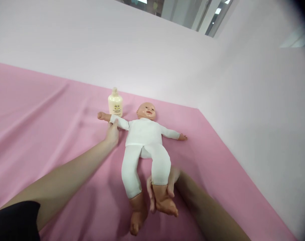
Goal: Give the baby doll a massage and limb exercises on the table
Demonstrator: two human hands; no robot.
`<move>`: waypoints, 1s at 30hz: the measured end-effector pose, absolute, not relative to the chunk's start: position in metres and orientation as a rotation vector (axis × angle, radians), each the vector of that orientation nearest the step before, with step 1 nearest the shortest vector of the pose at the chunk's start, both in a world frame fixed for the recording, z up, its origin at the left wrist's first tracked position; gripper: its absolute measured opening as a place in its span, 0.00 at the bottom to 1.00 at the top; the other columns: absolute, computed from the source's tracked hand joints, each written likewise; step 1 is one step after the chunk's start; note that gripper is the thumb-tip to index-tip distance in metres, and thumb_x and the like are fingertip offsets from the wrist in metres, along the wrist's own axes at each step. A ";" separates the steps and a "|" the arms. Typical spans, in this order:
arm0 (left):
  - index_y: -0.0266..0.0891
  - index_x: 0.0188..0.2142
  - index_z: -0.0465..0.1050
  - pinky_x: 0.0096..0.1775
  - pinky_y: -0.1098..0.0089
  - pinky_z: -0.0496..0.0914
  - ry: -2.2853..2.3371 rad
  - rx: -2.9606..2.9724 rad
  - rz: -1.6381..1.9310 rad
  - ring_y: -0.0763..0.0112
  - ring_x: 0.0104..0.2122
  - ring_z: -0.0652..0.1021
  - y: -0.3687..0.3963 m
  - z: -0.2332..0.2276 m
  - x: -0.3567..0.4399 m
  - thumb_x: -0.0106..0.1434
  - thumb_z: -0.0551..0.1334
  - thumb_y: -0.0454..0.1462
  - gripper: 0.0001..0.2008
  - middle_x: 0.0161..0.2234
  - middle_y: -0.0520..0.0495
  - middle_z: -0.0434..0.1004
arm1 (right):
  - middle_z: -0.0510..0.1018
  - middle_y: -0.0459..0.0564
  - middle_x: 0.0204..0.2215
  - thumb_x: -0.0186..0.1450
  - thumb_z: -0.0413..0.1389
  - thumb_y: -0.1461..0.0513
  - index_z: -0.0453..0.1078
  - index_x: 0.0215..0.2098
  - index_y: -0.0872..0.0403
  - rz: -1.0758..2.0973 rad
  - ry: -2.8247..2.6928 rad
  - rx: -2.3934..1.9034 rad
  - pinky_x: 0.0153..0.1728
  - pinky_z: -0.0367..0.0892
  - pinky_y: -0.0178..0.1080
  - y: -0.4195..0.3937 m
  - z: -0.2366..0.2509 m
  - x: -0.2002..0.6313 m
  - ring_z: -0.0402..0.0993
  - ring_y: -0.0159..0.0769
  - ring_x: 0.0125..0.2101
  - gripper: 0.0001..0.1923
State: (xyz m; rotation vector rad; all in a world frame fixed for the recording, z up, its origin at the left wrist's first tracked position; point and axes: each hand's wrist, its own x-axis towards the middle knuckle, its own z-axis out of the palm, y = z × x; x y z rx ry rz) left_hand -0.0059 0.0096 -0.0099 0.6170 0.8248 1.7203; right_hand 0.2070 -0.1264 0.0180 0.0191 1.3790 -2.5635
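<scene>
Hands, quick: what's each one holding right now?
Left hand: closed on the doll's arm at the sleeve; most fingers hidden.
Right hand: curled around the doll's lower leg, fingers and thumb on opposite sides.

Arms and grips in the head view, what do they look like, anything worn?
The left arm has a plain black sleeve at the lower-left corner, bare beyond it. The right arm shows no sleeve. The left grip and right grip are ungloved.

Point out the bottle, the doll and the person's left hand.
Bottle (115, 104): head view, middle of its body.
Doll (144, 131): head view, white-clothed chest.
Left hand (112, 134): head view, middle of the hand, below the thumb.
</scene>
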 end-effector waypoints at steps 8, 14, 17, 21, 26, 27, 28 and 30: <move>0.41 0.46 0.64 0.55 0.60 0.65 0.836 0.639 1.710 0.65 0.50 0.72 0.006 -0.004 -0.004 0.65 0.55 0.35 0.10 0.50 0.44 0.71 | 0.77 0.52 0.25 0.43 0.69 0.57 0.68 0.27 0.55 -2.446 1.901 0.206 0.36 0.73 0.38 -0.125 0.038 0.202 0.78 0.41 0.38 0.18; 0.44 0.48 0.66 0.57 0.64 0.62 0.840 1.012 1.739 0.67 0.54 0.69 -0.001 -0.008 0.000 0.61 0.61 0.38 0.15 0.50 0.48 0.71 | 0.78 0.54 0.26 0.37 0.69 0.49 0.64 0.30 0.55 -2.703 1.488 0.018 0.31 0.73 0.43 -0.124 -0.001 0.218 0.78 0.41 0.29 0.30; 0.40 0.49 0.68 0.60 0.62 0.57 0.856 1.326 1.635 0.63 0.55 0.67 -0.008 -0.008 0.001 0.57 0.65 0.38 0.19 0.50 0.45 0.71 | 0.74 0.45 0.18 0.37 0.64 0.42 0.60 0.27 0.53 -3.084 1.537 0.015 0.25 0.72 0.41 -0.126 -0.009 0.224 0.72 0.33 0.20 0.31; 0.39 0.51 0.68 0.61 0.57 0.54 0.760 1.833 1.467 0.58 0.57 0.65 -0.014 -0.006 0.001 0.59 0.62 0.39 0.19 0.55 0.42 0.67 | 0.63 0.38 0.16 0.54 0.48 0.37 0.54 0.28 0.51 -3.543 1.411 0.524 0.25 0.71 0.38 -0.128 0.002 0.225 0.65 0.28 0.19 0.27; 0.39 0.50 0.68 0.61 0.52 0.53 0.804 2.344 1.269 0.60 0.62 0.58 -0.011 -0.007 -0.002 0.66 0.51 0.37 0.15 0.58 0.41 0.64 | 0.63 0.41 0.20 0.63 0.40 0.44 0.55 0.32 0.52 -3.705 1.019 0.770 0.27 0.72 0.36 -0.122 0.010 0.224 0.66 0.30 0.24 0.21; 0.39 0.51 0.68 0.60 0.52 0.53 0.815 2.396 1.236 0.60 0.62 0.57 -0.010 -0.007 -0.002 0.67 0.50 0.36 0.16 0.58 0.41 0.63 | 0.64 0.41 0.20 0.64 0.40 0.45 0.56 0.33 0.53 -3.715 0.995 0.755 0.28 0.72 0.37 -0.120 0.009 0.224 0.66 0.30 0.24 0.20; 0.40 0.51 0.68 0.60 0.51 0.53 0.821 2.431 1.215 0.60 0.62 0.57 -0.009 -0.008 -0.002 0.67 0.49 0.36 0.16 0.59 0.41 0.63 | 0.65 0.42 0.21 0.64 0.40 0.45 0.56 0.33 0.53 -3.718 0.989 0.742 0.28 0.72 0.37 -0.119 0.007 0.224 0.66 0.31 0.25 0.20; 0.40 0.51 0.67 0.60 0.51 0.54 0.830 2.444 1.216 0.60 0.62 0.57 -0.009 -0.009 -0.002 0.67 0.48 0.37 0.16 0.58 0.41 0.63 | 0.66 0.42 0.22 0.64 0.41 0.45 0.57 0.34 0.53 -3.711 1.016 0.705 0.30 0.72 0.38 -0.119 0.004 0.225 0.68 0.31 0.26 0.20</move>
